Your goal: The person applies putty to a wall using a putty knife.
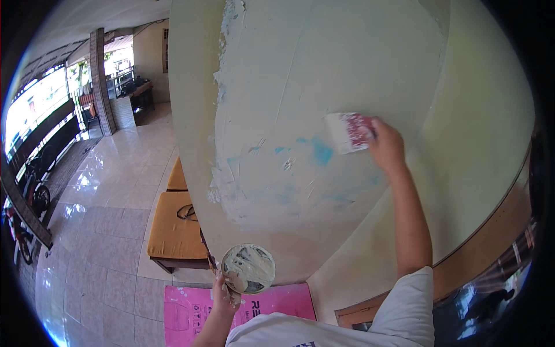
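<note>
My right hand (387, 147) grips a flat putty spreader (352, 133), red toward the hand with a whitish blade and smears of putty. The spreader is at the wall (300, 75), on the coated area. Pale putty covers most of that area, with blue patches (322, 151) showing through and a ragged left edge. Low in front of me, my left hand (223, 296) is closed at the side of a round tub (274, 270) of whitish putty. A pale, flat scraper-like piece (237, 281) lies between this hand and the tub; putty smears the fingers.
A pink printed cardboard sheet (191, 315) lies on the floor below the tub. Left of the wall stands an orange-topped bench (173, 231) with a dark cable (186, 213) on it. A wooden frame (485, 243) edges the right side. Motorbikes (34, 202) stand far left.
</note>
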`<act>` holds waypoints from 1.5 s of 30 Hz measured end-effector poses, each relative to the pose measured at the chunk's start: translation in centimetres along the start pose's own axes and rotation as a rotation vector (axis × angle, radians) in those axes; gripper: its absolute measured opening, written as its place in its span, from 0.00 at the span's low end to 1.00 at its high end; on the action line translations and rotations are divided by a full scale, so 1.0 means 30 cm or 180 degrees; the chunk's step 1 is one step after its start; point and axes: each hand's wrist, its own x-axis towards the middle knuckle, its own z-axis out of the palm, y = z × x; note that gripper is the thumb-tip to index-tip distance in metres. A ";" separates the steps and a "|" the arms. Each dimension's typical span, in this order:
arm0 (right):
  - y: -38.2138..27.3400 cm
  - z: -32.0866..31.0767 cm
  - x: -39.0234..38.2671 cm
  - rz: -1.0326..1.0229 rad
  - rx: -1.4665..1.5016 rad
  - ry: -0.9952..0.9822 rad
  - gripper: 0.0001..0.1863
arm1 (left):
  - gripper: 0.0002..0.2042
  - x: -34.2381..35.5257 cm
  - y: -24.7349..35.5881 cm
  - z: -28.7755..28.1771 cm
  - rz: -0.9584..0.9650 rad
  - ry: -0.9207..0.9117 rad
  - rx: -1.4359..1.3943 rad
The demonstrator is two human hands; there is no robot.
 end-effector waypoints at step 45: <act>0.028 0.261 -0.177 0.0776 0.0664 0.0289 0.10 | 0.20 0.004 0.007 0.023 0.0102 -0.0149 0.0281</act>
